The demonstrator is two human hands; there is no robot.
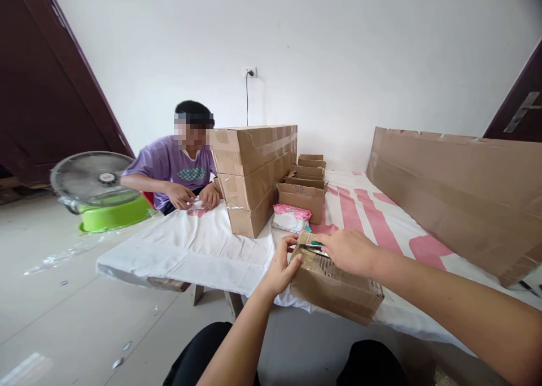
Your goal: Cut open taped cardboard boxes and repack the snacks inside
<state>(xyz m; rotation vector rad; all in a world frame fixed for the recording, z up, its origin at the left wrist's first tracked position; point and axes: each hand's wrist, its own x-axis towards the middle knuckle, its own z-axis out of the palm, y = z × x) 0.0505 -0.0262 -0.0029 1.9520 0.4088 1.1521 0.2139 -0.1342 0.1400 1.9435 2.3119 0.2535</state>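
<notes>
A small cardboard box [334, 287] rests at the near edge of a low table covered in a white and pink cloth [203, 245]. My left hand [283, 267] grips the box's left end, fingers curled round its corner. My right hand [349, 250] lies on the box's top and pinches a slim dark tool with a green part [313, 245], which looks like a cutter, against the top flap.
A stack of long taped cartons [254, 171] stands mid-table, with several small open boxes [305, 188] and a pink wipes packet [290, 218] behind my box. A large flat carton [457, 194] leans at the right. Another person in a purple shirt [178, 169] sits across; a fan [95, 180] stands at the left.
</notes>
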